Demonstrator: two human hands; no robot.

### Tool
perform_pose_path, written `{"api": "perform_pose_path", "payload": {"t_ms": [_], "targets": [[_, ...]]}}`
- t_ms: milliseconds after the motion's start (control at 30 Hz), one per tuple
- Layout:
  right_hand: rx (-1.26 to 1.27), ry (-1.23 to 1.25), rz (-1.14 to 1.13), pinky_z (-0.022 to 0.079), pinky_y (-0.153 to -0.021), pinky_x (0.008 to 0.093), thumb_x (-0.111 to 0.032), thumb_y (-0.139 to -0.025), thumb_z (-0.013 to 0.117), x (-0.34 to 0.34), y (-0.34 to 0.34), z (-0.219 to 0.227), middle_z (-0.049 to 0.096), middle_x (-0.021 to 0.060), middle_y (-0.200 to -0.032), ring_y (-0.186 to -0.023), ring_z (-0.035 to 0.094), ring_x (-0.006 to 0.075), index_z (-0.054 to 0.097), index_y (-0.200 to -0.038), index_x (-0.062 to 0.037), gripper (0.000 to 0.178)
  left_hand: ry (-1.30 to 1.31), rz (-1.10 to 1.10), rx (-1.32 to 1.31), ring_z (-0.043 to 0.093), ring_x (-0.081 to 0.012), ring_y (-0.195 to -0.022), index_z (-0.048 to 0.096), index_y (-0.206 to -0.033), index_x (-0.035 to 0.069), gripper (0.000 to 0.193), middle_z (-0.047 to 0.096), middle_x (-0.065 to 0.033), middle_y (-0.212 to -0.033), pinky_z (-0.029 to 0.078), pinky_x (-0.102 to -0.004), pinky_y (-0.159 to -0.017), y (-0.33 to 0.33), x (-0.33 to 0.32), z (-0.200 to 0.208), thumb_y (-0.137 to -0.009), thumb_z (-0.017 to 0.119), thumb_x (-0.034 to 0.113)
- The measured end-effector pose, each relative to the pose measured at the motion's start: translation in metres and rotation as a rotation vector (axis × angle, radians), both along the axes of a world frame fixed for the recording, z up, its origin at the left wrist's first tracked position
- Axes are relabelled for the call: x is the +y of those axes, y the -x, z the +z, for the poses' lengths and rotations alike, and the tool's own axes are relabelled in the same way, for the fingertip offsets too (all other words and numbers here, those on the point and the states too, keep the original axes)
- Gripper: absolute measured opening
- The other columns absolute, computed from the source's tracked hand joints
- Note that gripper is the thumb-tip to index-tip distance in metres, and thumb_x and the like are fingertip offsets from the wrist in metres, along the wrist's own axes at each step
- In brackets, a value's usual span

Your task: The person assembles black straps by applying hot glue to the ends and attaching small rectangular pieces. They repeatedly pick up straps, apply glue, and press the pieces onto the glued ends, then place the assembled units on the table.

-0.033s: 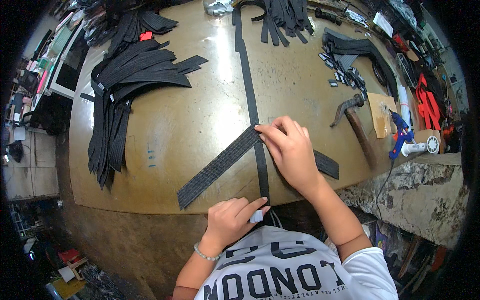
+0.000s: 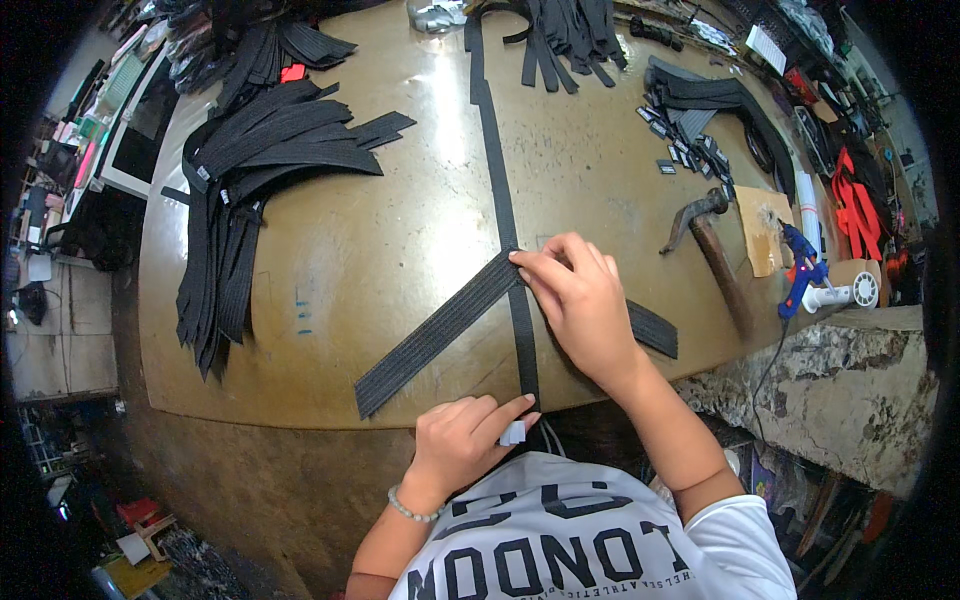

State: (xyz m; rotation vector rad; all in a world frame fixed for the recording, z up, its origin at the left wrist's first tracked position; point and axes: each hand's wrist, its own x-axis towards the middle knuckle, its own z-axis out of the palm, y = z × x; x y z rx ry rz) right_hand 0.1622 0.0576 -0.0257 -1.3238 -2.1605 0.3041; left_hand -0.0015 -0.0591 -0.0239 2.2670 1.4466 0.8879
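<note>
A wide, ribbed black webbing strap lies in an upside-down V on the table, one leg slanting to the left and the other emerging right of my wrist. A narrow black strap runs from the far side to the near edge, meeting the V at its peak. My right hand has thumb and fingertips closed on that peak. At the near edge, my left hand pinches the narrow strap's lower end. A small white piece sticks out below its fingers; how it is attached is hidden.
Black strap bundles lie at the left and far side. To the right are a hammer, a pile of small dark tags, curved black straps, cardboard and a blue glue gun with a trailing cord.
</note>
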Motion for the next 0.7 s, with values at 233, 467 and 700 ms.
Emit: {"api": "perform_pose_path", "payload": {"t_ms": [233,467,700], "targets": [[-0.124,0.031,-0.03,0.041,-0.081,0.0399,-0.012,-0.082,0.061,-0.005,0.002,-0.001,0.058,0.0053,-0.101,-0.095,0.056,0.0248,0.071,-0.11,-0.0147,0.03,0.304,-0.084,-0.041,0.063,-0.0239,-0.063,0.071,-0.096,0.011,0.02,0.06,-0.0057,-0.072,0.048,-0.0355,-0.055,0.009,0.023,0.031,-0.078,0.075,0.018],[-0.438,0.086,0.133,0.043,-0.088,0.0378,-0.013,-0.084,0.054,-0.007,0.005,0.012,0.057,0.012,-0.118,-0.11,0.053,0.0278,0.06,-0.119,-0.0018,0.038,0.142,0.201,-0.023,0.063,-0.0305,-0.077,0.066,-0.115,0.017,0.04,0.061,-0.0104,-0.083,0.05,-0.0412,-0.067,0.002,0.082,0.017,-0.077,0.067,0.006],[0.423,-0.384,-0.817,0.04,-0.095,0.0365,-0.021,-0.086,0.075,-0.028,-0.166,0.018,0.051,0.007,-0.102,-0.102,0.051,0.0216,0.058,-0.099,-0.0034,0.027,0.18,0.234,0.146,0.057,-0.0274,-0.069,0.066,-0.122,0.023,0.048,0.049,-0.0094,-0.076,0.047,-0.0389,-0.063,-0.006,0.078,0.016,-0.077,0.064,0.006]]}}
